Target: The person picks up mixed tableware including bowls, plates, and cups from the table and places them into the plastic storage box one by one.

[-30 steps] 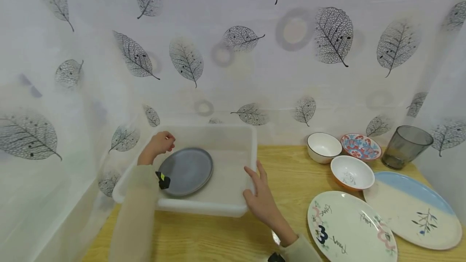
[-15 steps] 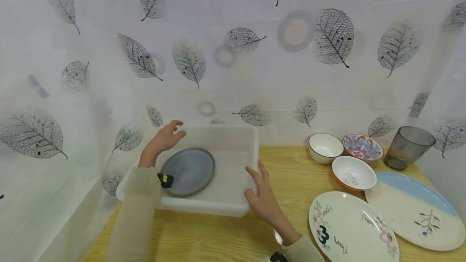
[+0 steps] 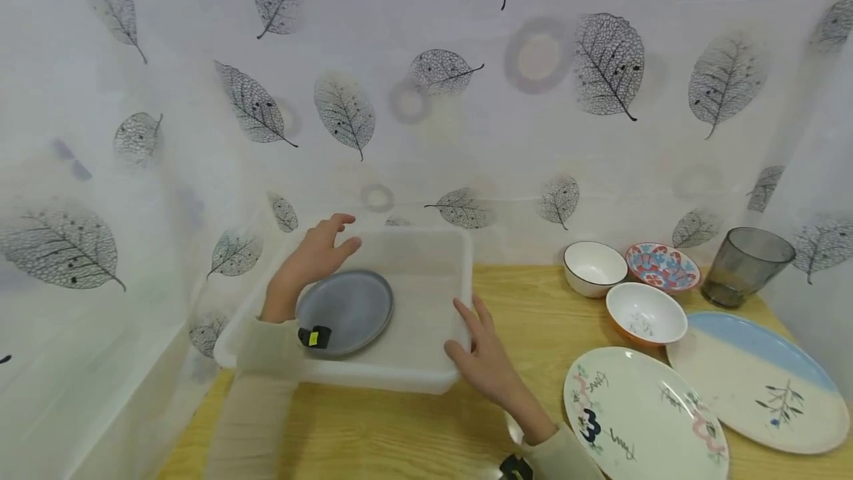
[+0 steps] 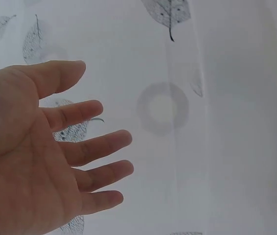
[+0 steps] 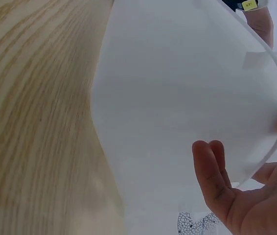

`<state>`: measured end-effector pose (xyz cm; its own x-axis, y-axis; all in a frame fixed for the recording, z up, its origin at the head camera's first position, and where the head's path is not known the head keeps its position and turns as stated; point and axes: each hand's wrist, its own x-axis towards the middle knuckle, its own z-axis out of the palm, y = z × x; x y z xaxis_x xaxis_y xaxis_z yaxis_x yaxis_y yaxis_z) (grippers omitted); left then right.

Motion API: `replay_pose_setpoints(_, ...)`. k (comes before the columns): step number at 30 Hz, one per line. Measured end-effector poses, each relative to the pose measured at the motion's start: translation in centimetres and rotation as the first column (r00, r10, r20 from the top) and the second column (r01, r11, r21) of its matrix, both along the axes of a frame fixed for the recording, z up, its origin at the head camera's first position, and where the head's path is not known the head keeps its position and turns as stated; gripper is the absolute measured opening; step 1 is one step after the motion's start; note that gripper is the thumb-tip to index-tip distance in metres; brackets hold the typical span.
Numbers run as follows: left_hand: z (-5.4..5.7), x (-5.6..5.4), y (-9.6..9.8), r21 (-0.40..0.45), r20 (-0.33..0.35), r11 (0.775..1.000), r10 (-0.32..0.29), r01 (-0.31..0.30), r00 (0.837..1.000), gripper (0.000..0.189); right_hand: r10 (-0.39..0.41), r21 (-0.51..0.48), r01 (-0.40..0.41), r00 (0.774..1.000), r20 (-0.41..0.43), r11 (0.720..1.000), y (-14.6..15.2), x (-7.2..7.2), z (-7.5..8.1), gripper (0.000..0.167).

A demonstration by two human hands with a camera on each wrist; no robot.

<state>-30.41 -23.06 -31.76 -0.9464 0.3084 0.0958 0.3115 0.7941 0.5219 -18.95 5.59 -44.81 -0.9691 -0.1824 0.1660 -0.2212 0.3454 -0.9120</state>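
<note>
A white plastic bin [image 3: 426,295] stands on the wooden table, with a round grey plate [image 3: 363,310] lying in its left part. Above the plate and the bin's back left side, my left hand [image 3: 316,250] hovers with nothing in it. In the left wrist view its palm and spread fingers [image 4: 99,147] show plainly, apart from anything. My right hand [image 3: 489,361] holds the bin's right rim. The right wrist view shows two of its fingers [image 5: 209,171] outside the bin wall, while other parts of the hand reach over the rim.
To the right are a white bowl [image 3: 593,269], a red-and-blue patterned bowl [image 3: 662,267], an orange-sided bowl [image 3: 646,315] and a grey glass [image 3: 746,269]. Two oval plates, one floral [image 3: 646,421] and one blue-and-cream [image 3: 753,384], lie nearer. A leaf-print curtain [image 3: 433,139] hangs behind.
The left hand's fingers have uncurled and spread, and the hand has moved right and slightly farther back over the bin. The right hand stays at the rim; the grey plate stays put.
</note>
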Motion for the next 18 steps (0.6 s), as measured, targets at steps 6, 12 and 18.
replay_pose_setpoints(6, -0.1, 0.9, 1.3, 0.054, -0.026, 0.998, -0.016, 0.017, 1.000, 0.054, 0.026, 0.027, -0.027, 0.999, 0.020, 0.999, 0.4, 0.3, 0.4, 0.069)
replay_pose_setpoints(12, -0.2, 2.6, 2.2, 0.163, -0.065, 0.987, 0.000, 0.010, 0.998, 0.053, 0.038, 0.032, -0.039, 0.999, 0.016, 0.999, 0.6, 0.5, 0.7, 0.068)
replay_pose_setpoints(18, -0.5, 4.5, 3.5, 0.237, -0.126, 0.971, 0.011, 0.020, 0.992, 0.050, 0.044, 0.027, -0.045, 0.999, 0.021, 0.999, 0.9, 0.7, 0.9, 0.067)
